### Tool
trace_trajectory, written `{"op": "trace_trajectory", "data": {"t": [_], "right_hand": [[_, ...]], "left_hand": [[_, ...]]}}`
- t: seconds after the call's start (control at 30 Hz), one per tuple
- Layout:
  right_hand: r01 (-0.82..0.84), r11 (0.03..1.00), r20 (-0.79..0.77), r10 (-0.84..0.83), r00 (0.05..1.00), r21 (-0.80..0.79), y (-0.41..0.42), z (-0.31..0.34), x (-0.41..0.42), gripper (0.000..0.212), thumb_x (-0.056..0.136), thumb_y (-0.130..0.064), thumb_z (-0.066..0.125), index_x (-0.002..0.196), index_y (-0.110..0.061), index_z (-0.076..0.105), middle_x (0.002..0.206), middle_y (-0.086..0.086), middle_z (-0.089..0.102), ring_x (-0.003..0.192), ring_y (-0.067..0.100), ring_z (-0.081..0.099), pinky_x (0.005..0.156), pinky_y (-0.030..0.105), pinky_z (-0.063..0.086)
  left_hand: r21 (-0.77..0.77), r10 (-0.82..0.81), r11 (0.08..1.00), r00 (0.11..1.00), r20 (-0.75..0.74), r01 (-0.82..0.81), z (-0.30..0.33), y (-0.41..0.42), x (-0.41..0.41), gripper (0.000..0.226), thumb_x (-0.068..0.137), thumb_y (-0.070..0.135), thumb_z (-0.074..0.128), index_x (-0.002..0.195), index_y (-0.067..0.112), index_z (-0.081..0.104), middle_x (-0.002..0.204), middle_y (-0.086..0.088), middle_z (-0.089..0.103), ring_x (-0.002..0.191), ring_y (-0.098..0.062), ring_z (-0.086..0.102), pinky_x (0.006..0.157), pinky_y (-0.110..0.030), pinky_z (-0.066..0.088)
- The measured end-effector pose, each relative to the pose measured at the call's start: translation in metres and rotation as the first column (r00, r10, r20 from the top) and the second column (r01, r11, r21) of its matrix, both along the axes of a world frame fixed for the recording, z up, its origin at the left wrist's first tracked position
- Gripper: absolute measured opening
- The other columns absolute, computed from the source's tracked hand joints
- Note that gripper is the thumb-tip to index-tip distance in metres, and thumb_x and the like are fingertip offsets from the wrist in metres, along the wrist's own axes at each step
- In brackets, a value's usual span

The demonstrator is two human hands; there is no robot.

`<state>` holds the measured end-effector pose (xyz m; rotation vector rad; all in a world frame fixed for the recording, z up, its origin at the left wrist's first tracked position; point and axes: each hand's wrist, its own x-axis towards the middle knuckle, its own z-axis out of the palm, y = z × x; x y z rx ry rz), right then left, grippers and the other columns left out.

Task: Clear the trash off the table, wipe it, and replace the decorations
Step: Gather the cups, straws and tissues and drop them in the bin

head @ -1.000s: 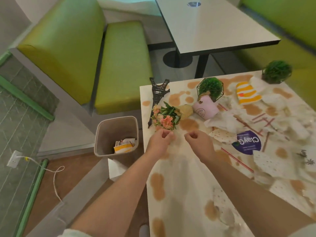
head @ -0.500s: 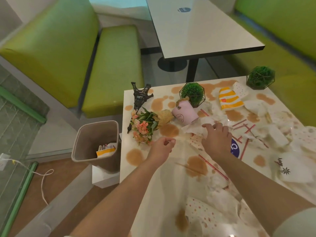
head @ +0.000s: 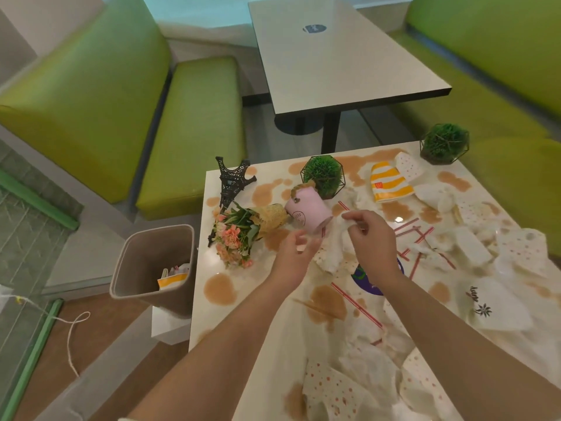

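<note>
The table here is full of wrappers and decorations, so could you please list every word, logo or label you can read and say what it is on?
No text reads fully.
Red "M"-like logo: on the yellow-striped paper bag.
Round stamp with lettering: on the tipped pink pot, too blurred to read.
White lettering: on the purple round label, mostly hidden by the right hand, unreadable.
Dark script with a star mark: on the white napkin, too blurred.
Dark print: on the bouquet wrap, unreadable.

Right hand (head: 374, 241) pinches white napkin (head: 340, 238) above stained table (head: 212, 268) — left hand (head: 296, 253) beside, fingers loose.
</note>
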<state>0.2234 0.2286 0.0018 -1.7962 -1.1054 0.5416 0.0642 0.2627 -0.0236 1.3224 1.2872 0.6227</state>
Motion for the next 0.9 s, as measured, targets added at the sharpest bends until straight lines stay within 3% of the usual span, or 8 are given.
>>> {"op": "trace_trajectory", "data": {"t": [0.1, 0.2, 0.3, 0.4, 0.53, 0.7, 0.8, 0.9], "right_hand": [[-0.043, 0.999, -0.27, 0.042, 0.962, 0.001, -0.002, 0.016, -0.007, 0.028, 0.088, -0.006, 0.055, 0.095, -0.027, 0.071, 0.11, -0.01, 0.069, 0.089, 0.006, 0.066, 0.079, 0.023, 0.054], [-0.12, 0.993, -0.413, 0.105, 0.905, -0.012, -0.007, 0.03, -0.01, 0.031, 0.084, 0.0, 0.054, 0.093, -0.022, 0.072, 0.094, -0.016, 0.067, 0.085, 0.006, 0.063, 0.08, 0.032, 0.055], [-0.163, 0.986, -0.524, 0.133, 0.841, -0.011, -0.011, 0.038, -0.008, 0.032, 0.085, 0.002, 0.052, 0.093, -0.021, 0.073, 0.088, -0.012, 0.068, 0.08, 0.011, 0.061, 0.067, 0.024, 0.051], [-0.11, 0.994, -0.555, 0.08, 0.828, -0.021, -0.01, 0.036, -0.001, 0.029, 0.09, -0.004, 0.052, 0.092, -0.022, 0.074, 0.098, 0.001, 0.071, 0.086, 0.021, 0.062, 0.071, 0.036, 0.053], [0.029, 0.996, -0.472, -0.067, 0.879, -0.088, -0.007, 0.018, 0.008, 0.032, 0.09, -0.005, 0.049, 0.084, -0.025, 0.074, 0.104, 0.002, 0.071, 0.093, 0.024, 0.063, 0.081, 0.042, 0.054], [-0.06, 0.964, -0.237, -0.003, 0.971, -0.26, -0.015, -0.011, 0.006, 0.031, 0.094, -0.005, 0.048, 0.093, -0.023, 0.073, 0.096, -0.004, 0.065, 0.066, 0.017, 0.053, 0.055, 0.031, 0.047], [-0.016, 0.96, -0.022, 0.01, 1.0, -0.281, -0.012, -0.027, 0.006, 0.025, 0.092, -0.009, 0.056, 0.108, -0.022, 0.069, 0.111, 0.0, 0.061, 0.093, 0.017, 0.058, 0.072, 0.028, 0.05], [0.061, 0.917, 0.281, 0.057, 0.958, -0.393, -0.003, -0.042, 0.01, 0.035, 0.09, -0.019, 0.063, 0.124, -0.023, 0.06, 0.13, 0.009, 0.05, 0.124, 0.028, 0.044, 0.1, 0.036, 0.04]], "left_hand": [[0.081, -0.071, 0.994, 0.997, -0.003, 0.071, 0.006, -0.004, 0.009, 0.104, 0.062, 0.064, 0.074, 0.15, 0.037, 0.025, 0.139, 0.004, 0.028, 0.117, -0.016, 0.05, 0.095, -0.035, 0.049], [0.174, -0.122, 0.976, 0.99, -0.078, 0.134, 0.006, -0.005, 0.013, 0.11, 0.059, 0.055, 0.084, 0.148, 0.046, 0.022, 0.145, 0.004, 0.021, 0.126, -0.017, 0.039, 0.106, -0.037, 0.039], [0.179, -0.15, 0.968, 0.975, -0.162, 0.178, 0.002, 0.002, 0.015, 0.078, 0.073, 0.046, 0.08, 0.141, 0.037, 0.042, 0.143, 0.0, 0.029, 0.128, -0.016, 0.034, 0.109, -0.037, 0.035], [0.162, -0.108, 0.979, 0.989, -0.105, 0.124, 0.005, 0.002, 0.014, 0.016, 0.096, 0.029, 0.058, 0.108, 0.02, 0.062, 0.105, 0.0, 0.057, 0.102, -0.023, 0.054, 0.086, -0.042, 0.048], [-0.106, 0.096, 0.99, 0.994, 0.053, -0.09, 0.016, -0.001, 0.01, 0.019, 0.104, 0.024, 0.041, 0.117, 0.016, 0.052, 0.113, -0.003, 0.055, 0.098, -0.02, 0.057, 0.082, -0.04, 0.058], [-0.294, 0.314, 0.92, 0.935, 0.163, -0.258, 0.019, 0.002, 0.005, 0.014, 0.1, 0.011, 0.04, 0.103, 0.013, 0.054, 0.11, -0.011, 0.057, 0.084, -0.023, 0.062, 0.073, -0.039, 0.059], [-0.279, 0.339, 0.911, 0.937, 0.083, -0.305, 0.018, 0.002, -0.001, 0.035, 0.102, 0.02, 0.037, 0.128, 0.0, 0.047, 0.109, -0.015, 0.051, 0.079, -0.027, 0.058, 0.062, -0.038, 0.055], [-0.281, 0.302, 0.917, 0.953, 0.024, -0.284, 0.019, 0.002, -0.007, 0.048, 0.096, 0.04, 0.043, 0.131, 0.006, 0.047, 0.11, -0.014, 0.047, 0.086, -0.03, 0.055, 0.063, -0.041, 0.058]]}}
